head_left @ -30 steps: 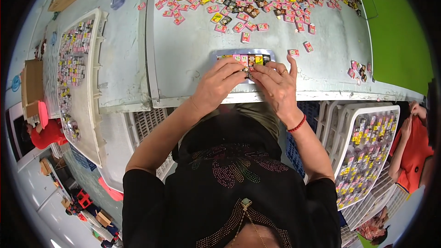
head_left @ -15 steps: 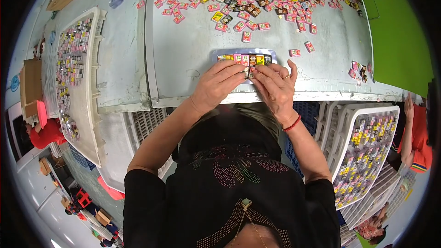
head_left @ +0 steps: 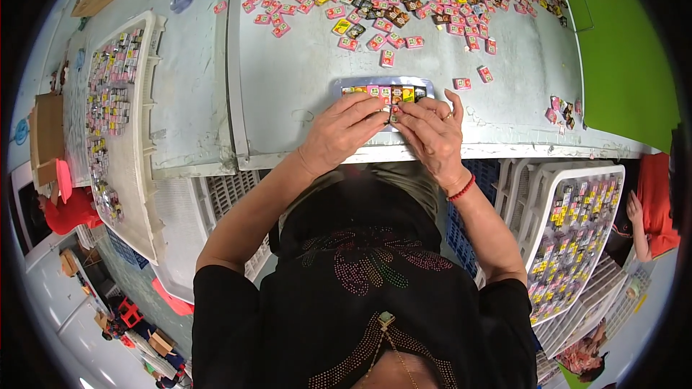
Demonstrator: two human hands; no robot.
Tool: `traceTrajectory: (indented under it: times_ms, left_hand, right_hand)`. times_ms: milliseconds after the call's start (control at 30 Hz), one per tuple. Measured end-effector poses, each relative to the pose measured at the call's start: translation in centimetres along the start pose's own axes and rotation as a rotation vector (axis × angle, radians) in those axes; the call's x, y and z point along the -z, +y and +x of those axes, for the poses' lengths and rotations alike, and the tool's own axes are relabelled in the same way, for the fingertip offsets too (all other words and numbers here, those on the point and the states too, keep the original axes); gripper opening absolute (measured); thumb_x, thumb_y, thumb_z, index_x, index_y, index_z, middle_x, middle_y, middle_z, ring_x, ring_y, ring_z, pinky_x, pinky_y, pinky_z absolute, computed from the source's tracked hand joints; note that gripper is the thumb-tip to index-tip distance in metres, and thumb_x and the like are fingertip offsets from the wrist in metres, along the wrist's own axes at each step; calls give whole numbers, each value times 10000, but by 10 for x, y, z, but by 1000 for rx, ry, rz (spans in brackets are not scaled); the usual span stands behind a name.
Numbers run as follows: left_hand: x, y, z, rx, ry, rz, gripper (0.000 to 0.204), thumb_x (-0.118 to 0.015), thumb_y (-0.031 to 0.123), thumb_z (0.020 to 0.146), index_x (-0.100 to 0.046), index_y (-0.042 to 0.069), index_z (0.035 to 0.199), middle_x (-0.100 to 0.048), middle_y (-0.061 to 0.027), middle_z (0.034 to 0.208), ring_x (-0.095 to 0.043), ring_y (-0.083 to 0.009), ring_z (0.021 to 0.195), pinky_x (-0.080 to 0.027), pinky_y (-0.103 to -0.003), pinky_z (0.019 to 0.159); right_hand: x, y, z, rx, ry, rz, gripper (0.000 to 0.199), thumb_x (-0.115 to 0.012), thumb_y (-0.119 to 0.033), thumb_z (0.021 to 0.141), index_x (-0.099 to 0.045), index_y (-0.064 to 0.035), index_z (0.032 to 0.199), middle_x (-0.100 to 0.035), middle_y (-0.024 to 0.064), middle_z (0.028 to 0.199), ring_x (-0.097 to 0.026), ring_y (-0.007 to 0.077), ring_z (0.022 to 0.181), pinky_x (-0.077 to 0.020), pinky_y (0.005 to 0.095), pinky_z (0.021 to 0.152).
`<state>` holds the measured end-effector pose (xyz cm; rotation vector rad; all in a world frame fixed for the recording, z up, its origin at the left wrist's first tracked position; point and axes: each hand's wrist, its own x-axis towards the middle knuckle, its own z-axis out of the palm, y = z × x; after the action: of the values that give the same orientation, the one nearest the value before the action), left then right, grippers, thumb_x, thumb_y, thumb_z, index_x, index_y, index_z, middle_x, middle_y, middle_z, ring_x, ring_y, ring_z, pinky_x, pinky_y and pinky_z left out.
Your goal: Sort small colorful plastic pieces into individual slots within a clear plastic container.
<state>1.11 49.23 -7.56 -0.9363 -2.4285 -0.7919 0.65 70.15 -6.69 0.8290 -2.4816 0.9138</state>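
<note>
A shallow clear plastic tray [head_left: 386, 81] lies near the table's front edge. Across its far side runs a row of small printed boxes [head_left: 385, 91] in yellow, pink, brown and black. My left hand [head_left: 344, 130] comes over the tray's near left part with its fingers bent together; its fingertips touch the tray's contents. From the right, my right hand [head_left: 431, 128] has thumb and fingers closed on a small box [head_left: 394, 109] at the tray's near row, its little finger raised. Both hands cover much of that near row.
A broad heap of small boxes [head_left: 404, 0] spreads over the far table, with a few loose ones nearer. A white crate [head_left: 155, 137] of filled trays stands left; stacked crates [head_left: 620, 180] stand right. Beyond these is a person in red [head_left: 652, 202]. A green surface [head_left: 613, 50] borders the table.
My hands stay at the tray; the right fingers have shifted slightly at the near row. At the far right, the other person's arm has moved lower.
</note>
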Motion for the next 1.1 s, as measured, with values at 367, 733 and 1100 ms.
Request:
traceTrajectory:
  times_ms: [367,733,1100]
  left_hand:
    - [15,11,-9,-3,-124,25,478,-781,143,697,-642,-1,1131,-561,-115,1320,-485,-329,1276,-422,-478,983]
    - [24,12,-9,77,-268,26,801,-778,332,708,-465,-11,1361,-382,-141,1486,-360,-316,1379,-303,-497,1093]
    - [3,16,18,68,-330,39,819,-751,397,716,-459,-39,1345,-410,-146,1455,-376,-336,1350,-286,-499,1099]
  right_hand:
    - [3,-11,-8,4,-58,-157,323,-777,-108,730,-700,-79,1043,-646,26,1156,-556,241,1112,-320,480,1054]
    - [15,-10,-13,66,-5,-84,373,-717,-36,775,-637,-40,1139,-589,103,1228,-524,308,1166,-373,495,1009]
    - [10,-6,-8,-95,-290,-371,610,-616,-369,877,-496,-20,1363,-462,105,1435,-380,305,1360,-187,567,1128]
